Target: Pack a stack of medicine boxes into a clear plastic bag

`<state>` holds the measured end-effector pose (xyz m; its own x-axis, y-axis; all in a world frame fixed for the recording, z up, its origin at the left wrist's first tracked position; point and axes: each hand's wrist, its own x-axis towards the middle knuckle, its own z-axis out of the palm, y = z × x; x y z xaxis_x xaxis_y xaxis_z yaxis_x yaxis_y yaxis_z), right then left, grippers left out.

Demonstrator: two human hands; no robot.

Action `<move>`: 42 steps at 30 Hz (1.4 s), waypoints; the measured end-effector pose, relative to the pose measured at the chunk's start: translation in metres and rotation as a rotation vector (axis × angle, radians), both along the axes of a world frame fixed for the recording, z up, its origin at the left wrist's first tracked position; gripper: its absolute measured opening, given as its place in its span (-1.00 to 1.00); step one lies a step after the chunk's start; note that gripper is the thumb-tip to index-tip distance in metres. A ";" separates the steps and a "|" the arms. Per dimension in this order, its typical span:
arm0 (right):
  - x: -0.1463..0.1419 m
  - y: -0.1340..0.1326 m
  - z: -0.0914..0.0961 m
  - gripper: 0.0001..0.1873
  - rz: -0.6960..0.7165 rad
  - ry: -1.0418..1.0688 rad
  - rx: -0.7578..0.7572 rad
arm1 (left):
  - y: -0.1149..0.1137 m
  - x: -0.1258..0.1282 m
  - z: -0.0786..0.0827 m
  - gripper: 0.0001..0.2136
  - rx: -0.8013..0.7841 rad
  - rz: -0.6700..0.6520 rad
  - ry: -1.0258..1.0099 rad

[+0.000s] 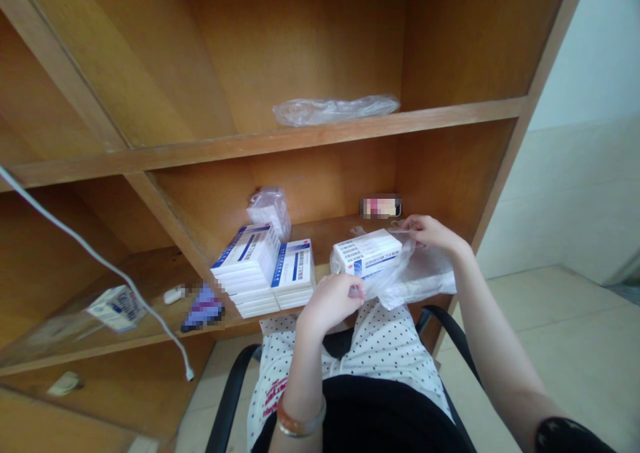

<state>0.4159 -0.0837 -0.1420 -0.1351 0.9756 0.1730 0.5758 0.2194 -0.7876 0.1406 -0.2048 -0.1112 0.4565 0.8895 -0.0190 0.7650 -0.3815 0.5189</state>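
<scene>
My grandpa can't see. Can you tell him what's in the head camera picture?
Someone's left hand and right hand handle a clear plastic bag partly around a white box at a wooden shelf. Stacks of blue-marked boxes stand to the left; crumpled clear plastic lies on the upper shelf.

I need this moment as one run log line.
left hand: at bag, near side; right hand: pinching bag; box: between hands, bag around it; stacked boxes: on shelf, left of box

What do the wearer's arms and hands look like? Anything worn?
Both the left hand and right hand are ungloved. A rounded orange-brown and paler bangle circles the left forearm. A black sleeve shows on the right arm; no left sleeve is distinguishable.
</scene>
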 end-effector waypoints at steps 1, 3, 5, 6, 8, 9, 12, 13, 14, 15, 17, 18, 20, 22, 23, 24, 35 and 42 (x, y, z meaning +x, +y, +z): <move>0.000 0.000 0.001 -0.68 -0.017 0.005 0.023 | -0.002 -0.001 0.003 -0.89 0.028 0.012 0.013; -0.001 -0.001 0.002 -0.70 -0.057 0.019 0.071 | -0.005 -0.002 0.008 -0.90 0.122 0.053 0.042; -0.003 -0.001 0.003 -0.72 -0.111 0.044 0.128 | -0.009 -0.004 0.013 -0.92 0.212 0.098 0.059; -0.004 -0.001 0.004 -0.73 -0.137 0.061 0.156 | -0.011 -0.006 0.014 -0.91 0.251 0.121 0.069; -0.007 -0.003 0.006 -0.73 -0.175 0.092 0.206 | -0.013 -0.009 0.016 -0.85 0.315 0.164 0.094; -0.008 -0.003 0.007 -0.72 -0.190 0.107 0.233 | -0.013 -0.010 0.016 -0.81 0.344 0.188 0.111; -0.012 -0.003 0.010 -0.69 -0.230 0.164 0.311 | -0.010 -0.011 0.017 -0.71 0.428 0.270 0.150; -0.014 -0.003 0.011 -0.68 -0.236 0.197 0.321 | -0.008 -0.011 0.019 -0.71 0.455 0.294 0.161; -0.015 -0.002 0.012 -0.66 -0.237 0.242 0.320 | -0.006 -0.010 0.021 -0.71 0.480 0.313 0.174; -0.017 -0.001 0.013 -0.65 -0.232 0.301 0.310 | -0.003 -0.010 0.025 -0.72 0.501 0.324 0.193; -0.021 0.001 0.014 -0.64 -0.220 0.447 0.286 | 0.004 -0.010 0.033 -0.76 0.531 0.323 0.253; -0.023 0.002 0.014 -0.64 -0.218 0.527 0.274 | 0.008 -0.010 0.038 -0.77 0.546 0.314 0.292; -0.028 0.003 0.016 -0.66 -0.209 0.673 0.248 | 0.017 -0.011 0.045 -0.76 0.587 0.292 0.380; -0.032 0.004 0.018 -0.67 -0.189 0.768 0.222 | 0.026 -0.014 0.049 -0.74 0.630 0.278 0.464; -0.034 0.005 0.020 -0.67 -0.174 0.790 0.219 | 0.031 -0.016 0.050 -0.73 0.642 0.282 0.501; -0.036 0.006 0.022 -0.67 -0.161 0.798 0.222 | 0.035 -0.018 0.050 -0.73 0.646 0.294 0.529; -0.049 0.015 0.045 -0.70 -0.062 0.848 0.279 | 0.051 -0.027 0.054 -0.69 0.758 0.499 0.411; -0.052 0.006 0.054 -0.79 0.005 0.902 0.370 | 0.054 -0.031 0.064 -0.70 0.765 0.524 0.180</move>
<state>0.3638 -0.0778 -0.0880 0.1944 0.8387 0.5088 -0.2115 0.5423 -0.8131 0.1093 -0.1507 -0.0469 0.0419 0.7806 0.6236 0.9798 -0.1542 0.1272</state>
